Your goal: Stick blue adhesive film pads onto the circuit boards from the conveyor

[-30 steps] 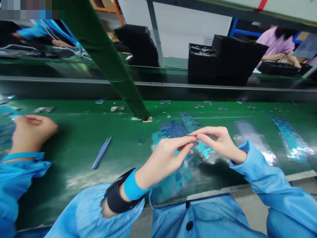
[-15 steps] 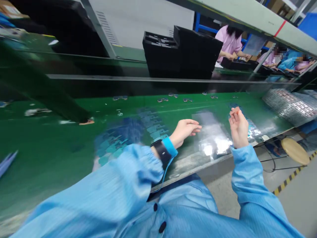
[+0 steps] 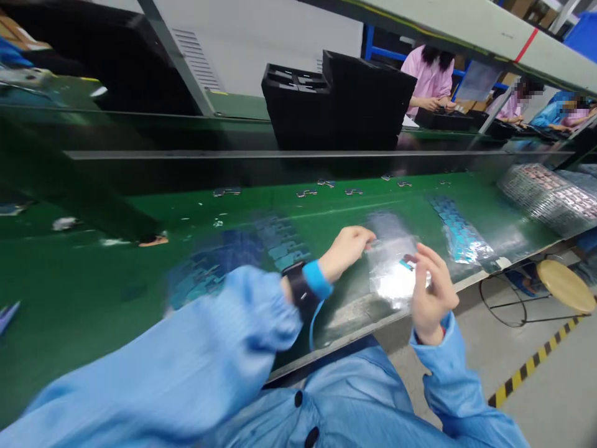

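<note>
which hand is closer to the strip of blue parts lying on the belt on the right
Right. The right hand hovers just left of the blue strip, a small gap away; the left hand sits farther left, beyond the clear film.

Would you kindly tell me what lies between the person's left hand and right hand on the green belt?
The head view shows a shiny clear plastic sheet lying on the green belt between the left hand and the right hand.

The piece (image 3: 410, 262) in my right fingers (image 3: 429, 258) is too small to tell. The blue sheet (image 3: 219, 264) is blurred, and the left edge crops a blue tool (image 3: 7, 315).
</note>
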